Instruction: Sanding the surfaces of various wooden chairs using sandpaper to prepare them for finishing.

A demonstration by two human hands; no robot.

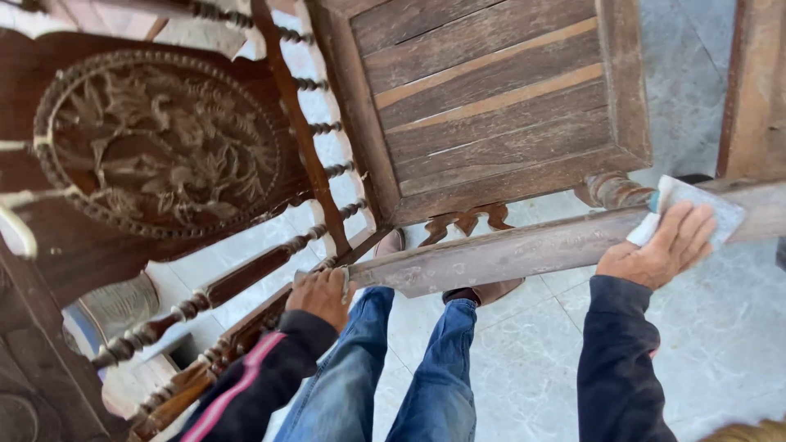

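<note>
Pale tiled floor, carved wooden chair tipped over it; left hand gripping end of chair's dusty rail; right hand flat, pressing sandpaper sheet on rail; risk: sheet may slip off edge if pressure uneven.

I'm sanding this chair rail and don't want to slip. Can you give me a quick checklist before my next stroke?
1. Left hand grips the end of the rail: ok.
2. Right hand lies flat on the sanding sheet: ok.
3. Sheet rests on the rail: ok.
4. Feet clear beneath the rail: not ok, a shoe sits right under it.
5. Sheet's grit still usable: cannot tell.
</note>
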